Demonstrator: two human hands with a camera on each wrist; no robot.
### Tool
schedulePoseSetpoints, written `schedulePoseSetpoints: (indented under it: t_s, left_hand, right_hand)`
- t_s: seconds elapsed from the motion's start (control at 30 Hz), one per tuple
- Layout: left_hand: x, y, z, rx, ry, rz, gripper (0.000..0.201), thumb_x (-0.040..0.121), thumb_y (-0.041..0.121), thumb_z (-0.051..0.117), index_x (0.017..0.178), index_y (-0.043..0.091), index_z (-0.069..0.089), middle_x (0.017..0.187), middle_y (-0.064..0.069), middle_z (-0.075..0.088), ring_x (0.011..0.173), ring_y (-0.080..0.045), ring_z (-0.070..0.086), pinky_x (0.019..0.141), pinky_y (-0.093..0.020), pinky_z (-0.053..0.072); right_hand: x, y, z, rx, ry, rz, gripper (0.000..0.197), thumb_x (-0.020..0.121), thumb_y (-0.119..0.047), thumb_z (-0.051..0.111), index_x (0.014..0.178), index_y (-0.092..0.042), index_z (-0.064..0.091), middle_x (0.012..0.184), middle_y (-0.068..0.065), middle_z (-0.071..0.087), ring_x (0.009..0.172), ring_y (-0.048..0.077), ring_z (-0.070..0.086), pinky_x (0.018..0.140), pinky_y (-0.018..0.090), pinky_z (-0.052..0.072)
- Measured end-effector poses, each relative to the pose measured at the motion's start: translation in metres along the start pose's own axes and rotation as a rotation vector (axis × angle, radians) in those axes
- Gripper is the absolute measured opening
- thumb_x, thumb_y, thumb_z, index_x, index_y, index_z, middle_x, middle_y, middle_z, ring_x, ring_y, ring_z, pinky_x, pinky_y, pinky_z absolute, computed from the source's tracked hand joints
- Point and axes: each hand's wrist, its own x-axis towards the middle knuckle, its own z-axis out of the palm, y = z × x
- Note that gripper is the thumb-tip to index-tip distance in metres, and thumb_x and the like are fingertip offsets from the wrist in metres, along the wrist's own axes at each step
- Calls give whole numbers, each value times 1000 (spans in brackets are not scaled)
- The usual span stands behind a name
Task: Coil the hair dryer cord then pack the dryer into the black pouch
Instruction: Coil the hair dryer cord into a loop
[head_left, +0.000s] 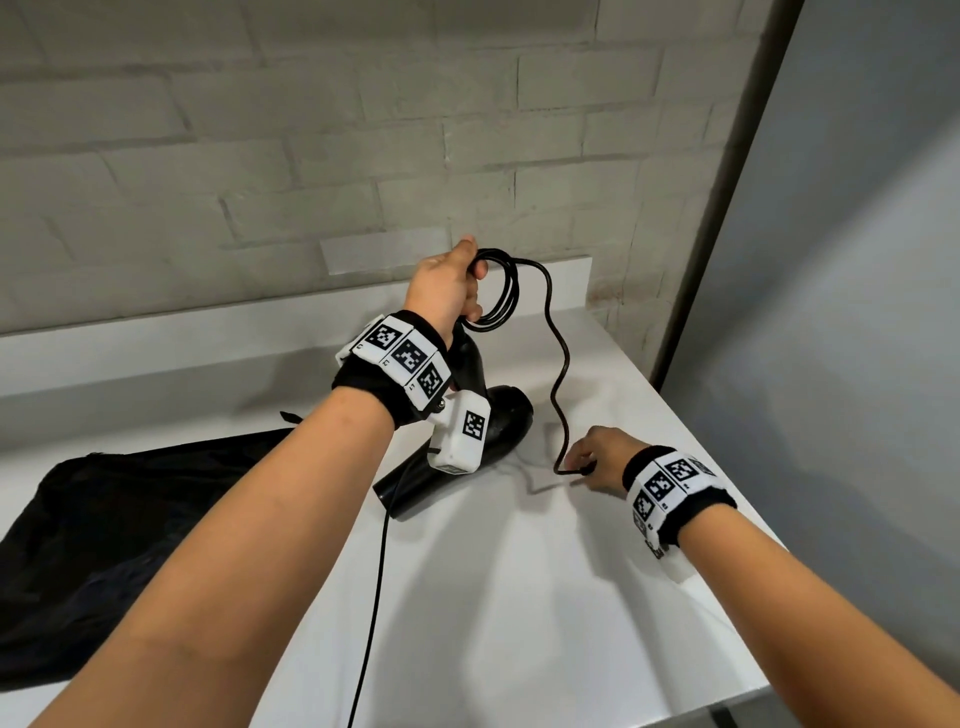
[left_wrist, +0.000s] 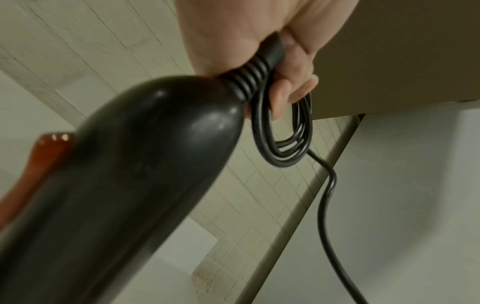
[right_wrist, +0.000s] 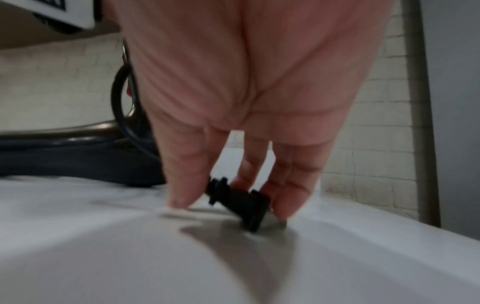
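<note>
The black hair dryer (head_left: 506, 423) stands tilted on the white table (head_left: 519, 597), nozzle down and handle up. My left hand (head_left: 470, 291) is raised above it and grips several loops of the cord coil (head_left: 506, 291) together with the ribbed cord sleeve (left_wrist: 249, 76) at the handle end. The left wrist view shows the dryer handle (left_wrist: 135, 174), the coil (left_wrist: 285, 142) and my left hand (left_wrist: 283, 98) curled round it. The loose cord (head_left: 558, 374) snakes down to my right hand (head_left: 582, 465), which pinches the plug (right_wrist: 244, 205) on the table. The black pouch (head_left: 104, 519) lies flat at left.
A pale brick wall (head_left: 260, 130) backs the table, with a raised white ledge (head_left: 457, 260) along it. A grey panel (head_left: 831, 312) and post stand at the right. The table's right edge (head_left: 748, 519) runs close to my right wrist. A thin black cable (head_left: 376, 587) hangs from the left wrist camera.
</note>
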Motion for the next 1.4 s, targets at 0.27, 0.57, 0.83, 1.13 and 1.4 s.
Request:
schedulePoseSetpoints:
  t_s: [0.27,0.57,0.83,1.13,1.4]
  left_hand:
    - [1,3,1,-9,-5,2,45,100,32,33,61,13,43,27,10,24,25,-5,18,35,-16,26]
    - [1,2,2,41,-11,-27,45,99,33,32,60,14,41,29,12,25,25,-6,19,35,-16,25]
    - [-7,3,11,53,-61,-15,46,99,33,34,59,12,42,28,11,25,25,-5,20,34,-15,26]
    - [-11,2,8,74,-139,-41,46,99,34,35,58,13,43,32,12,25,28,-5,20,37,-16,29]
    - [-8,2,4,40,-155,-58,47,99,35,35,58,12,45,33,12,26,28,-5,20,37,-16,31]
  right_hand:
    - [20,-12,-13,461,333,-53,18,84,3,51,98,2,62,81,2,49,75,18,50,74,18,41]
    - [-9,-70,-92,1088,799,-468,37,81,5,50,72,-29,58,88,-1,56,83,16,60,71,25,54]
    - [1,-102,-96,928,837,-456,24,76,4,60,81,-19,57,84,3,62,73,10,58,73,20,48]
    - [15,-105,-97,767,833,-127,30,77,-26,64,64,-18,39,58,-5,44,50,7,41,41,11,31]
    - [17,-114,-96,956,634,-419,26,84,7,40,93,-13,53,76,-9,54,74,5,51,61,1,39]
